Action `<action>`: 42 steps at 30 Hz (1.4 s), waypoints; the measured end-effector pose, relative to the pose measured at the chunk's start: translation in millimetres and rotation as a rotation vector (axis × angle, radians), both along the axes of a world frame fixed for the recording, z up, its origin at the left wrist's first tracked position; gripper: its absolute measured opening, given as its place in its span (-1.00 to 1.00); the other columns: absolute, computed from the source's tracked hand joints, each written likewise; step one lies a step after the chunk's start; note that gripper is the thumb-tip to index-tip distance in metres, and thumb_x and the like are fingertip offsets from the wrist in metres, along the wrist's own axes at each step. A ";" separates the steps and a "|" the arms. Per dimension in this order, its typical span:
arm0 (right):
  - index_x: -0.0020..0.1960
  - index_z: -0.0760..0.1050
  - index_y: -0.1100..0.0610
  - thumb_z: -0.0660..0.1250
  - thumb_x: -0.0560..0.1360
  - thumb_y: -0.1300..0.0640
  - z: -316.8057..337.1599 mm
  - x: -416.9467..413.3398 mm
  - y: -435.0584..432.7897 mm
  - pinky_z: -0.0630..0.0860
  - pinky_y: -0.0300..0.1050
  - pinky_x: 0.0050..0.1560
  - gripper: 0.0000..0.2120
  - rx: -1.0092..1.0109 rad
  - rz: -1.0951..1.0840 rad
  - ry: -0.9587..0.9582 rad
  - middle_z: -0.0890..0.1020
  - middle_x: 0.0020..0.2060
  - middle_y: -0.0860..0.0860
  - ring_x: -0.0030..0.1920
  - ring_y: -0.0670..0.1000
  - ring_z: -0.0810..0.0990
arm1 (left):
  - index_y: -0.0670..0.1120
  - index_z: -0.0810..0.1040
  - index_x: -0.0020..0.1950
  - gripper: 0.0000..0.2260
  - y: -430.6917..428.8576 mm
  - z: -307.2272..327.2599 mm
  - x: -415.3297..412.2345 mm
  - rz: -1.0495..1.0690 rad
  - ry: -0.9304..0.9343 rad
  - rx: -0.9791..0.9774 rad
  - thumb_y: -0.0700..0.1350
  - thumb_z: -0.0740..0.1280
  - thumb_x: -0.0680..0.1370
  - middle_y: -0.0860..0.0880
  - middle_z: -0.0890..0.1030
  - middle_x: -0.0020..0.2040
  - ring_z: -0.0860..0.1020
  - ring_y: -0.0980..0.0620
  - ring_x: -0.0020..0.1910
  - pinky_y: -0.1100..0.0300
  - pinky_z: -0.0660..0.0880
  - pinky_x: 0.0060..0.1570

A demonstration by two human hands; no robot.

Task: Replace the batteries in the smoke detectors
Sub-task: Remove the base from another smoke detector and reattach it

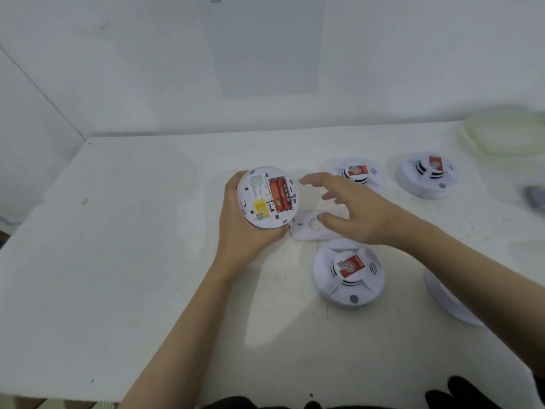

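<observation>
My left hand [241,231] holds a white smoke detector [256,199] tilted up, its back facing me. Two red batteries [279,193] sit side by side in its open compartment, next to a yellow label. My right hand [354,214] hovers just right of the detector with fingers spread and nothing in them. Under that hand a white mounting plate [306,230] with a round hole lies flat on the table. Three more detectors rest face up with red stickers: one near me [348,276], one behind my right hand [358,172], one farther right [427,175].
A white table [118,246] stands against white walls. A pale green lidded container [507,131] sits at the back right. A grey object [535,196] shows at the right edge. Another white round piece [448,302] lies partly under my right forearm.
</observation>
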State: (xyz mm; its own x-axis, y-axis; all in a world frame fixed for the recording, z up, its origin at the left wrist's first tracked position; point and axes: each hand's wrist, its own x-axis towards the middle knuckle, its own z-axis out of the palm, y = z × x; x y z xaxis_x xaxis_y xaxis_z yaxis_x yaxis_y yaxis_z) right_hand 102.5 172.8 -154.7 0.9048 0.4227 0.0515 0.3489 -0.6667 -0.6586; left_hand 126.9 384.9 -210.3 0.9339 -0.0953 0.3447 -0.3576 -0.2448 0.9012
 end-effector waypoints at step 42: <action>-0.01 0.33 0.01 0.38 0.47 0.18 49.8 -132.8 -172.0 0.53 -0.31 -0.18 -0.76 0.159 -0.528 -0.165 0.50 -0.04 -0.20 -0.26 -0.10 0.64 | 0.03 0.27 0.33 -0.21 -226.8 65.9 -90.4 -0.444 -0.149 0.109 -0.17 0.62 0.24 0.06 0.43 0.23 0.48 0.08 0.22 0.21 0.52 0.11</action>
State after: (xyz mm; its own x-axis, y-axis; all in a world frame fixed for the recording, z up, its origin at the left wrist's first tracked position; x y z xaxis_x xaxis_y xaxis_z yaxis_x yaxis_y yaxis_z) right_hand -30.3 0.8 -104.9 0.9656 -0.1090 0.2362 0.1023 -0.6759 -0.7299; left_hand 36.5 158.2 -144.4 0.7359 -0.5169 0.4374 -0.5724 -0.1298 0.8096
